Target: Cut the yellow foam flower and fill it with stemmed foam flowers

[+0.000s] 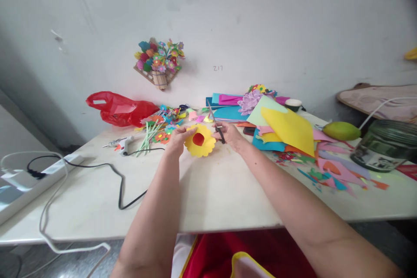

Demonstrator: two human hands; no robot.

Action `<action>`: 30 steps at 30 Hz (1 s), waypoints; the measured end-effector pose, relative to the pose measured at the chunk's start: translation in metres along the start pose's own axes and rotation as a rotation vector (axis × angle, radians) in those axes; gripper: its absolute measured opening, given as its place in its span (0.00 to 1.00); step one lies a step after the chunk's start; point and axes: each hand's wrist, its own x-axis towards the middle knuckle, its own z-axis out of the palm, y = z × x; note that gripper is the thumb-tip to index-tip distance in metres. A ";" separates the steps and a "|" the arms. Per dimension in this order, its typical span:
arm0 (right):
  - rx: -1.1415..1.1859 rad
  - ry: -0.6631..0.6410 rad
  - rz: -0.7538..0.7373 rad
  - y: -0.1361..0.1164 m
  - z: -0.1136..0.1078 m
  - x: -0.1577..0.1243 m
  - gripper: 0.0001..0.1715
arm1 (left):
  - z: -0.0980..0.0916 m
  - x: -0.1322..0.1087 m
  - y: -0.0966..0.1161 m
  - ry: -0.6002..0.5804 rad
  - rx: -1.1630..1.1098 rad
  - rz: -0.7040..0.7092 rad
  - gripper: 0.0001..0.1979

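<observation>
Mid-frame, the left hand (pixel 177 140) pinches a yellow flower (pixel 206 144), the right hand (pixel 230 136) grips scissors (pixel 221 135); trimming, seemingly, the next snip wanting steadiness.

Both bare forearms (pixel 161 195) extend forward, left fingers (pixel 190 131) pinched, right fingers (pixel 222 125) curled inward.

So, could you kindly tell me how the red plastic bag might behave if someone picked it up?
The red plastic bag would probably be floppy, as its sides look crumpled and creased. Its thin-looking film suggests it may be light for its size, though I cannot tell what it holds.
</observation>
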 end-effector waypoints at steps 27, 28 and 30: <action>-0.219 -0.308 0.024 -0.016 0.003 -0.016 0.17 | 0.006 -0.004 0.002 0.026 -0.091 0.008 0.19; -0.216 -0.316 0.022 -0.015 0.003 -0.016 0.17 | 0.006 -0.004 0.002 0.034 -0.096 0.010 0.19; -0.203 -0.332 0.018 -0.013 0.003 -0.015 0.18 | 0.006 -0.003 0.002 0.048 -0.105 0.012 0.19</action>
